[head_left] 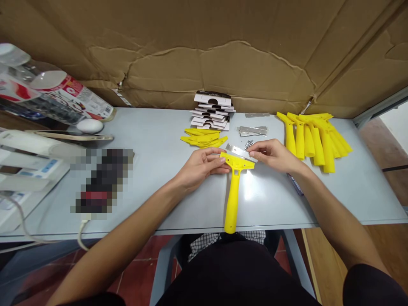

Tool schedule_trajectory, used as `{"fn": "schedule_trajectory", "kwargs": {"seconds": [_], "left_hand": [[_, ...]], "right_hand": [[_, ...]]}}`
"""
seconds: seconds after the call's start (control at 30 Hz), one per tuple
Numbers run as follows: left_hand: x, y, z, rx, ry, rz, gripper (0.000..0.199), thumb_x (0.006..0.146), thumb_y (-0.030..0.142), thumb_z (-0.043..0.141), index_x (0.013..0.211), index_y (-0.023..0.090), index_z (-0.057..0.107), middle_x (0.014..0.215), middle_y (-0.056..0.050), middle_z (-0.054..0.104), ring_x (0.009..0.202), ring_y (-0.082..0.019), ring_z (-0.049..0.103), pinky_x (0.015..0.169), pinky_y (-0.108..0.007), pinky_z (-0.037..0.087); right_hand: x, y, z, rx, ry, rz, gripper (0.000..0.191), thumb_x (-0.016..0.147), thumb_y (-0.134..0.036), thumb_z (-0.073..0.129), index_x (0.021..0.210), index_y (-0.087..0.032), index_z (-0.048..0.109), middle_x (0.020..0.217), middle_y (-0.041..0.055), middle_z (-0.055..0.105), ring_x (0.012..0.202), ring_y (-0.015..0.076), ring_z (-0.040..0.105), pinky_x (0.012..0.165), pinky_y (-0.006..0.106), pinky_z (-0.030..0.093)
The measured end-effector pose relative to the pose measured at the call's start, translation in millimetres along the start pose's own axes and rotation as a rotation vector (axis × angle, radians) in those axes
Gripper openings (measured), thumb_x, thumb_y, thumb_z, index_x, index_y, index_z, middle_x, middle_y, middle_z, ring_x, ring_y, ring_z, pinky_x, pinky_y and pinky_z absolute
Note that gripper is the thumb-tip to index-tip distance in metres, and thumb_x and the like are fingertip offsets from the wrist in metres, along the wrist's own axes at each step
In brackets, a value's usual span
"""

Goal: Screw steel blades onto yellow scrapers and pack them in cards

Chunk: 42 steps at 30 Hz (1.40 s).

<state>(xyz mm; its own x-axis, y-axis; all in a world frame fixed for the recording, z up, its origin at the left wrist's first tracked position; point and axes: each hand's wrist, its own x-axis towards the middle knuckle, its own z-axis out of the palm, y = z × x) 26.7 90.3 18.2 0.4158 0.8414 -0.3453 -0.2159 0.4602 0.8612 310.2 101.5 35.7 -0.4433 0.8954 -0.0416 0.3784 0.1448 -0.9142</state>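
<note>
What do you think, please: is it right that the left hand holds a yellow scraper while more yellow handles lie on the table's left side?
One slip: the head view shows those yellow handles lying on the right side of the table, not the left; the left hand does hold a yellow scraper.

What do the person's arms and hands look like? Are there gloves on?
No gloves: the left hand and right hand are bare, with nothing showing on the wrists. The forearms are bare too. The sleeves are short, plain and black.
</note>
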Motion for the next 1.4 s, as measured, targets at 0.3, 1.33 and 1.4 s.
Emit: {"fn": "schedule_trajectory", "kwargs": {"seconds": [0.3,1.33,1.4], "left_hand": [[-1.7,-4.6,4.4,-0.012,0.086,0.024,0.033,0.087,0.017,0.092,0.114,0.01,0.075,0.093,-0.012,0.086,0.082,-0.021,0.085,0.08,-0.028,0.072],[-6.3,-5.6,20.1,0.011,0.282,0.016,0.016,0.082,0.017,0.089,0.089,0.011,0.077,0.089,-0.011,0.082,0.076,-0.02,0.082,0.075,-0.029,0.072],[-6.2,-6.0,19.8,0.018,0.296,0.027,0.016,0.082,0.017,0.088,0.09,0.01,0.076,0.091,-0.013,0.082,0.082,-0.022,0.083,0.076,-0.029,0.072]], "right_hand": [[-1.6,-7.0,1.5,-0.033,0.039,-0.012,0.03,0.098,-0.047,0.073,0.103,-0.02,0.086,0.094,0.0072,0.082,0.082,0.0203,0.067,0.072,0.034,0.051],[-2.9,-19.1,22.8,0.102,0.007,0.176,0.026,0.093,-0.044,0.079,0.098,-0.019,0.081,0.074,0.0017,0.074,0.058,0.0138,0.063,0.058,0.033,0.054],[-3.4,-18.2,20.3,0.158,-0.021,0.22,0.026,0.091,-0.043,0.082,0.1,-0.018,0.08,0.074,0.0025,0.076,0.058,0.0146,0.066,0.059,0.033,0.056]]}}
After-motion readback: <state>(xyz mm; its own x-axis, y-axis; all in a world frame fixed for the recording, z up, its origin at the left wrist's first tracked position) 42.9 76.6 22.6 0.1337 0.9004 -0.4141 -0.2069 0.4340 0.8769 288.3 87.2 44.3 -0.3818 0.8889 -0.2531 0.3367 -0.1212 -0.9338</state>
